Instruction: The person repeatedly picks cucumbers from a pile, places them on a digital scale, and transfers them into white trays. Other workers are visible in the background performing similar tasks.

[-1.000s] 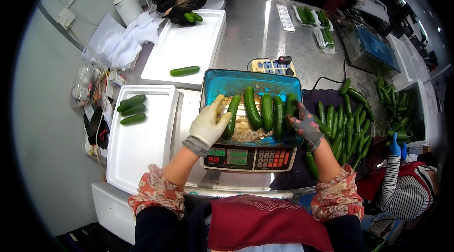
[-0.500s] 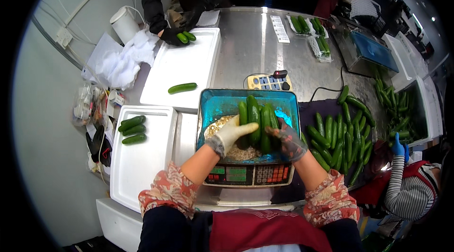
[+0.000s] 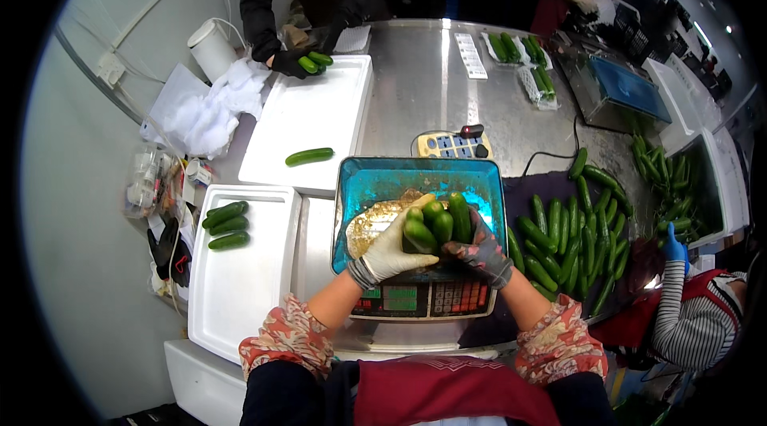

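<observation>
My left hand point(image 3: 395, 250), in a whitish glove, and my right hand point(image 3: 482, 252), in a dark patterned glove, clasp a bunch of several green cucumbers point(image 3: 437, 226) from both sides. The bunch is tilted, its ends pointing up toward me, over the blue pan point(image 3: 375, 180) of a weighing scale. Whether the lower ends touch the pan is hidden. Below my wrists shows the scale's keypad point(image 3: 459, 296). Many more cucumbers point(image 3: 571, 242) lie in a pile on a dark cloth to the right.
Left of the scale, a white foam tray point(image 3: 240, 290) bears three cucumbers; a farther one point(image 3: 319, 118) bears one. Across the steel table, a person's black-gloved hand point(image 3: 292, 64) holds cucumbers. Packed cucumbers point(image 3: 505, 48) lie far right. A person's blue-gloved hand point(image 3: 675, 248) is near a crate at right.
The cucumbers in my hands have turned from lying lengthwise to standing more on end. My fingers have shifted lower around them, baring more of the pan behind.
</observation>
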Tool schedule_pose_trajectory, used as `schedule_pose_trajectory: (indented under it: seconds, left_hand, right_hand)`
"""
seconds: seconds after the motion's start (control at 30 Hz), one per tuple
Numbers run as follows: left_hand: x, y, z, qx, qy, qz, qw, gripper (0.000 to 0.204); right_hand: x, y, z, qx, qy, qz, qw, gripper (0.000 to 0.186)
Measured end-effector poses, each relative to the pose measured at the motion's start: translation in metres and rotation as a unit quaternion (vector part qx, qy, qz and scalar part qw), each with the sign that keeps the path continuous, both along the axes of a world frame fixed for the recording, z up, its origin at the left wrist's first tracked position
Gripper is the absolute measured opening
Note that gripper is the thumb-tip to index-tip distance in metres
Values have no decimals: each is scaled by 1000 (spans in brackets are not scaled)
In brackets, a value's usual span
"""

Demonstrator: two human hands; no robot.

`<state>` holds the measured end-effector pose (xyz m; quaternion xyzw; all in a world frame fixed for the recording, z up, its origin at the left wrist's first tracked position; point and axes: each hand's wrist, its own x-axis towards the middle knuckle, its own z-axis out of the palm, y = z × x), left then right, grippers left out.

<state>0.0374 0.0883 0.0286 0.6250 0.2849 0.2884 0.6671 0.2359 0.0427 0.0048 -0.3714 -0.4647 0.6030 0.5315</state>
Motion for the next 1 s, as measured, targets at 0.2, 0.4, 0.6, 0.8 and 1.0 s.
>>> schedule_pose_trajectory:
  seconds: [0.2, 0.4, 0.6, 0.8, 1.0]
  left_hand:
    - [-1, -12, 9, -254, -249, 30, 934, 74]
    - [-3, -30, 6, -356, -369, 36, 858, 62]
    - [-23, -42, 7, -285, -413, 73, 862, 62]
    - [-51, -56, 15, -296, -447, 157, 830, 47]
    - [-103, -73, -36, -336, -584, 170, 719, 60]
  right_hand:
    - [-9, -1, 34, -80, 144, 24, 986, 64]
    - [-35, 11, 86, -37, -98, 60, 993, 57]
    - [-62, 16, 104, 12, -206, 90, 974, 57]
    - [-109, 16, 125, 87, -324, 181, 924, 65]
    - [-171, 10, 136, 259, -480, 245, 801, 71]
